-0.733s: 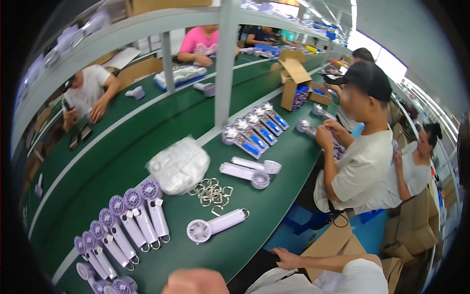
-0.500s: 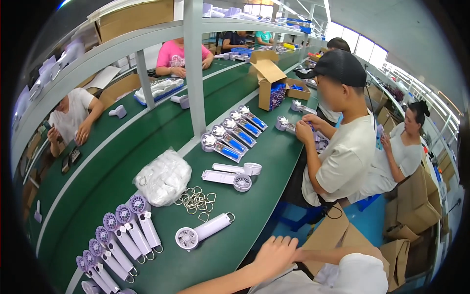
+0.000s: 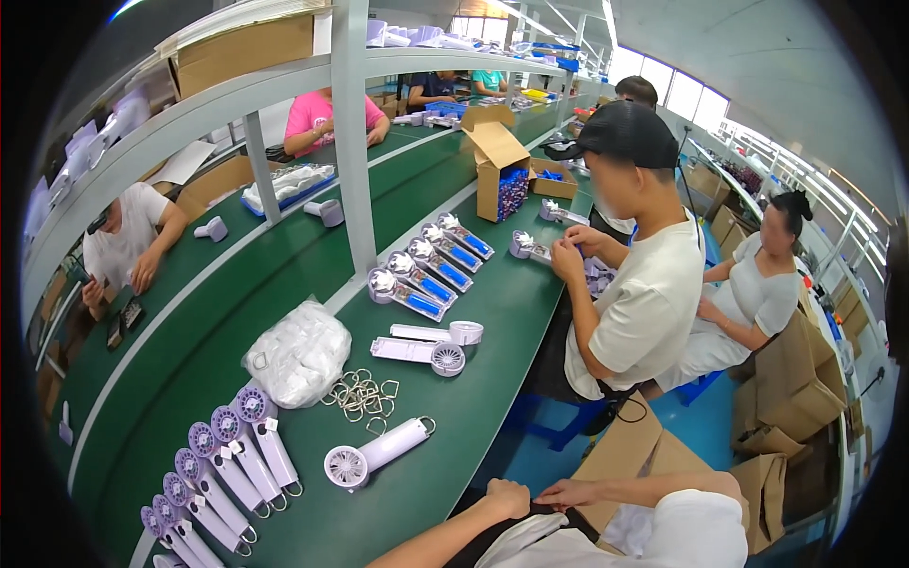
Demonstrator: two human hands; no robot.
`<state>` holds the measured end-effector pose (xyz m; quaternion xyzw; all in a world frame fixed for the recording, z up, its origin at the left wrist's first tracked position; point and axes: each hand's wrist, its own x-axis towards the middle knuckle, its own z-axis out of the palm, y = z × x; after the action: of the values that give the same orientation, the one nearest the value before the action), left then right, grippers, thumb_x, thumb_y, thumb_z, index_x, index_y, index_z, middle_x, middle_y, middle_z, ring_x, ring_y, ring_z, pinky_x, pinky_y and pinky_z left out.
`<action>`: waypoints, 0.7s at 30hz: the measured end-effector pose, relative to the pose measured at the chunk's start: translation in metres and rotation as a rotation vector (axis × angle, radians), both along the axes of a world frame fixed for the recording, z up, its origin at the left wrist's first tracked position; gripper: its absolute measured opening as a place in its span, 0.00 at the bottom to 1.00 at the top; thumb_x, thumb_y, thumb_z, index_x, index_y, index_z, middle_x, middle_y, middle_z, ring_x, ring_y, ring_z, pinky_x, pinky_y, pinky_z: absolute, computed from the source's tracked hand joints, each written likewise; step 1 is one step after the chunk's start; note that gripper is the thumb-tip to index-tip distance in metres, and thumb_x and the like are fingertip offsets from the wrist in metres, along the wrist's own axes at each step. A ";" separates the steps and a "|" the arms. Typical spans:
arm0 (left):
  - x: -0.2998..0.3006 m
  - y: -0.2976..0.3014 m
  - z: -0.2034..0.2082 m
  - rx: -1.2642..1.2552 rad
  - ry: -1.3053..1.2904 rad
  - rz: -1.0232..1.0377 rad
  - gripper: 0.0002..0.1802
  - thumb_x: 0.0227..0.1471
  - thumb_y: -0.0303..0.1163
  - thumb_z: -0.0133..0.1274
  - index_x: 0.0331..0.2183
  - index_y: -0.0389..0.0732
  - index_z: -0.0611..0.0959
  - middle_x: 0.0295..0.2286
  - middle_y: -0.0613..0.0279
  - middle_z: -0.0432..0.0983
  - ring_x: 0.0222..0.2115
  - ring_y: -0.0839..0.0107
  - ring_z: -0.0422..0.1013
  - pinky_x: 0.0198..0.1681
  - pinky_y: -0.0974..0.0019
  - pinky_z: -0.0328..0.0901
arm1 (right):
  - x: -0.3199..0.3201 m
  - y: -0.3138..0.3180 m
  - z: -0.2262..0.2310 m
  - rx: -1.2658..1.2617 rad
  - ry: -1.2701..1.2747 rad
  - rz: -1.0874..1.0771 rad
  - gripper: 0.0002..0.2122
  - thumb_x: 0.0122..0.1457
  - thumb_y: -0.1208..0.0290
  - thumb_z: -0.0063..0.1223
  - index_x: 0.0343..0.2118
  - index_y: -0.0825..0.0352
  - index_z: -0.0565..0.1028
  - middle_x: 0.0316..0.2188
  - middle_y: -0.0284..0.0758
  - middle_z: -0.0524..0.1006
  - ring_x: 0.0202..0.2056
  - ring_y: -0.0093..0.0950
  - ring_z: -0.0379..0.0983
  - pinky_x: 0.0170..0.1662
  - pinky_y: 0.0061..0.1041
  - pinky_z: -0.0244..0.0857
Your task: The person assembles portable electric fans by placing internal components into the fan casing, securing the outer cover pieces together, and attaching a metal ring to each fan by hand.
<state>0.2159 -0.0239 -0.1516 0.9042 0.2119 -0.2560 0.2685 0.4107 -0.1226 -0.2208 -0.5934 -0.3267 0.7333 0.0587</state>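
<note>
My left hand (image 3: 508, 498) is closed in a fist over my lap, off the table's front edge. Beside it on the right, my right hand (image 3: 565, 493) is closed with fingers pinched together at dark cloth near my waist. What either one holds, if anything, is hidden. Nearest on the green table lies a lilac handheld fan (image 3: 374, 455) with a metal ring at its handle end. Behind it sits a pile of metal D-rings (image 3: 355, 396) against a clear plastic bag (image 3: 298, 352) of white parts. An opened fan casing (image 3: 428, 348) lies farther back.
At the left stands a row of several lilac fans (image 3: 222, 464). Opened fans with blue batteries (image 3: 431, 275) line the back. A co-worker in a black cap (image 3: 630, 275) sits to the right. A cardboard box (image 3: 500, 175) stands beyond. A grey shelf post (image 3: 352, 142) rises mid-table.
My hands have moved from being crossed to side by side, lower over my lap. The view has shifted slightly. The seated person at far right has lowered a hand.
</note>
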 end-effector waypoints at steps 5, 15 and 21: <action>-0.007 0.000 0.004 -0.075 -0.269 0.188 0.17 0.49 0.38 0.48 0.31 0.34 0.84 0.33 0.40 0.78 0.36 0.46 0.76 0.38 0.48 0.70 | -0.016 0.001 0.022 -0.074 -0.033 -0.062 0.14 0.62 0.57 0.51 0.40 0.64 0.75 0.23 0.24 0.66 0.24 0.15 0.60 0.27 0.16 0.57; -0.009 0.003 0.007 -0.072 -0.343 0.302 0.17 0.49 0.38 0.48 0.27 0.34 0.84 0.29 0.40 0.79 0.33 0.46 0.76 0.36 0.49 0.70 | -0.064 0.029 0.007 0.052 0.371 -0.403 0.10 0.57 0.76 0.51 0.42 0.64 0.73 0.35 0.26 0.74 0.37 0.21 0.69 0.37 0.24 0.63; -0.014 0.010 0.015 0.042 -0.310 0.083 0.17 0.49 0.40 0.51 0.28 0.35 0.85 0.30 0.43 0.79 0.33 0.49 0.77 0.36 0.51 0.71 | -0.041 0.046 -0.032 0.187 0.085 0.132 0.11 0.54 0.77 0.55 0.41 0.66 0.74 0.38 0.28 0.75 0.37 0.22 0.71 0.41 0.25 0.66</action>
<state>0.2023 -0.0135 -0.1363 0.9287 0.2104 -0.0978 0.2893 0.3698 -0.0763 -0.2523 -0.5308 -0.4293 0.7264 0.0790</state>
